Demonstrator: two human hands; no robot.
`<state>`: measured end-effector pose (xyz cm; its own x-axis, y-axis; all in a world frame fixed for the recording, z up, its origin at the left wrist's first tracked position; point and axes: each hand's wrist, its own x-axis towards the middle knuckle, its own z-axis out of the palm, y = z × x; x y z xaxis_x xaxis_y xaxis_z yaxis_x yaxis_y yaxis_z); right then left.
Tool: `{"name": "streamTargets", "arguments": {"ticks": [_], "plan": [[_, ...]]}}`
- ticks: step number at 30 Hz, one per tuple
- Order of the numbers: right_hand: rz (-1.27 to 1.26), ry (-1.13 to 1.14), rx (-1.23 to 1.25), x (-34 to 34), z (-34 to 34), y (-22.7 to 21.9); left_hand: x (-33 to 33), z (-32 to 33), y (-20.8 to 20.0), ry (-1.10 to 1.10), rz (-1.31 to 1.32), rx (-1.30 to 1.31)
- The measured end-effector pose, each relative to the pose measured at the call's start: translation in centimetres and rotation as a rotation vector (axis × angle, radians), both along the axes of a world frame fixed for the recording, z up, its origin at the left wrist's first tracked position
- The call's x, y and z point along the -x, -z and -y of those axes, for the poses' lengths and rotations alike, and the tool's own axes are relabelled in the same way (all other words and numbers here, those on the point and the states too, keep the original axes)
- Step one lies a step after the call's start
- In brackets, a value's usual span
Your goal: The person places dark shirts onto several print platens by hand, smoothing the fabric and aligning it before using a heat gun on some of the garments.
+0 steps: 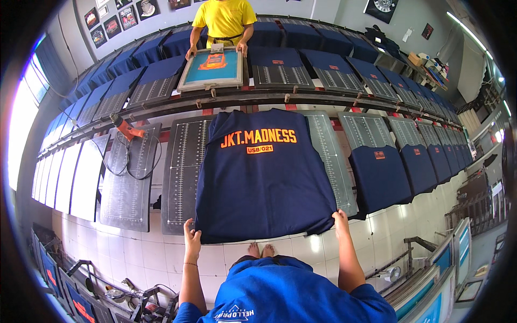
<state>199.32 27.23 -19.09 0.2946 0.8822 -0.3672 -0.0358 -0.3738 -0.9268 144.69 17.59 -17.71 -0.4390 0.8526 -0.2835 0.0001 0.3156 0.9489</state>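
A navy blue T-shirt [264, 188] with orange and yellow printed lettering lies spread in front of me, across two grey printing boards [183, 177] with white ruler marks. Its hem faces me and hangs near the boards' front edge. At the hem's left corner, my left hand [191, 237] pinches the cloth between bent fingers. My right hand [340, 222] grips the opposite corner, where the fabric bunches a little. Both my arms reach forward, so the hem is stretched between my hands.
Across the rail, a person in a yellow shirt [224, 21] holds a framed print screen [211, 70]. An orange heat gun [126, 128] with a looped cable rests on a board to the left. More shirts on boards [379, 177] stand rightward. Framed screens [444, 274] lean at lower right.
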Motion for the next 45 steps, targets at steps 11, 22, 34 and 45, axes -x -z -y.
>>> {"name": "streamTargets", "arguments": {"ticks": [11, 22, 34, 45], "plan": [[0.421, -0.041, 0.042, -2.1, 6.7, 5.0, -0.1, 3.1, 0.3, -0.068, -0.908, 0.168], [0.401, 0.006, -0.170, 7.4, -4.1, -2.0, -4.5, -24.2, -2.8, 0.311, -0.836, -0.375], [0.421, -0.647, -0.017, 36.1, -37.2, -2.9, 2.0, -49.3, 4.3, 0.253, -0.946, -0.020], [0.218, -0.555, -0.146, 36.7, -39.6, -0.9, 5.6, -50.9, 1.2, 0.543, -0.582, 0.056]]}}
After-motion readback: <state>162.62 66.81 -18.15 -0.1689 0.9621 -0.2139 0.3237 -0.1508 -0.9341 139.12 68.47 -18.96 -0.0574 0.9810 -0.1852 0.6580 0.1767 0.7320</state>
